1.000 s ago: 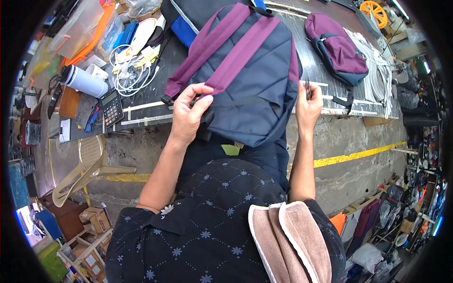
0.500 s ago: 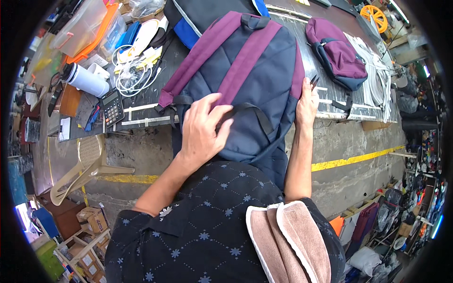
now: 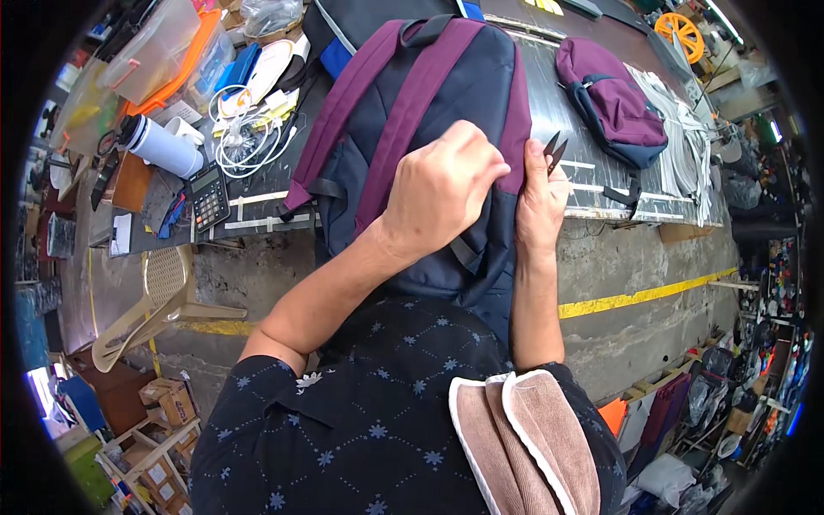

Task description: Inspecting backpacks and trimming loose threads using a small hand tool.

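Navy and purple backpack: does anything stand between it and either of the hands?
Nothing visible does. The left hand is over the front of the backpack, though contact is unclear. The right hand is at its right edge; the dark-bladed snips it holds point up, on the side away from the bag.

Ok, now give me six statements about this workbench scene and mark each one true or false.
1. The right hand holds black snips. True.
2. The small backpack lies left of the large backpack. False: the small backpack lies right of the large backpack.
3. The calculator lies on the table. True.
4. The plastic chair is red. False: the plastic chair is beige.
5. The towel is brown with white edging. True.
6. The left hand touches the small backpack. False: the left hand is over the large backpack.
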`<state>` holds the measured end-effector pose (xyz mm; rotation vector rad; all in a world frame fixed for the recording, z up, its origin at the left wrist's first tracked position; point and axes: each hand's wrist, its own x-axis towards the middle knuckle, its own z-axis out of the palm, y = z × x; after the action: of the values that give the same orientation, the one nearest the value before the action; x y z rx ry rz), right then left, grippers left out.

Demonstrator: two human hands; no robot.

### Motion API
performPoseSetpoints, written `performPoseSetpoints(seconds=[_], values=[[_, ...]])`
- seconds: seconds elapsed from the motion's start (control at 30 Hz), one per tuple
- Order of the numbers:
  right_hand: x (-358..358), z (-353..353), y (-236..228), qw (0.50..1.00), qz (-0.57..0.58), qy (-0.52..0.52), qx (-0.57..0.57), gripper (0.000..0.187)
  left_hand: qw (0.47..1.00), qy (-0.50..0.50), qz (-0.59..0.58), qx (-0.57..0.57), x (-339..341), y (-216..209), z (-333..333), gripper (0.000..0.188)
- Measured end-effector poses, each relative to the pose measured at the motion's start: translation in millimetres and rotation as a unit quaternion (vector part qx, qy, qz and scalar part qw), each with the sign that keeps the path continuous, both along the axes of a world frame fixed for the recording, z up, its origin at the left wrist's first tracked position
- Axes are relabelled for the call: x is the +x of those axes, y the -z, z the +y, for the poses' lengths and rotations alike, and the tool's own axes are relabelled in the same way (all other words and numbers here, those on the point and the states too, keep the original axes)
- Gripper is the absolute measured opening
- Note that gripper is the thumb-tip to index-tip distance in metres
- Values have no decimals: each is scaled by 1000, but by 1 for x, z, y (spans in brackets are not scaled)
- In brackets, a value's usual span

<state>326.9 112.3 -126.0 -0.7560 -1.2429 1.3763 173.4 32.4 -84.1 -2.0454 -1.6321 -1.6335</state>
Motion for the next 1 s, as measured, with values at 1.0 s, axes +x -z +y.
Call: performPoseSetpoints(seconds=[1.0], values=[[22, 42, -193, 782, -219, -531, 241, 55, 964, -113, 199, 135, -3, -115, -83, 15]])
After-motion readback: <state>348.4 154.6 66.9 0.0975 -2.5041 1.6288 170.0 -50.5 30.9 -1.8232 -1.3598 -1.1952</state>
